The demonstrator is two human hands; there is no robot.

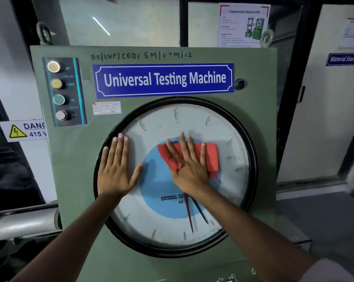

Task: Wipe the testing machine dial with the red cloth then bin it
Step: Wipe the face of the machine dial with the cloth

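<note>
The testing machine's round dial (162, 218) fills the middle of the green front panel, with a black rim, a white scale, a blue centre and a red and a black pointer aimed downward. A folded red cloth (211, 156) lies flat against the glass just above the dial's centre. My right hand (187, 167) presses on the cloth with its fingers spread, covering the cloth's left half. My left hand (116, 167) rests flat and empty on the dial's left edge, across the black rim. No bin is in view.
The green panel (76, 180) carries a blue "Universal Testing Machine" sign (164, 79) and a button strip (63, 91) marked UP, DOWN, ON, OFF at the upper left. A 415 V danger label (22, 131) hangs at the left. A metal cylinder (25, 222) juts out at lower left.
</note>
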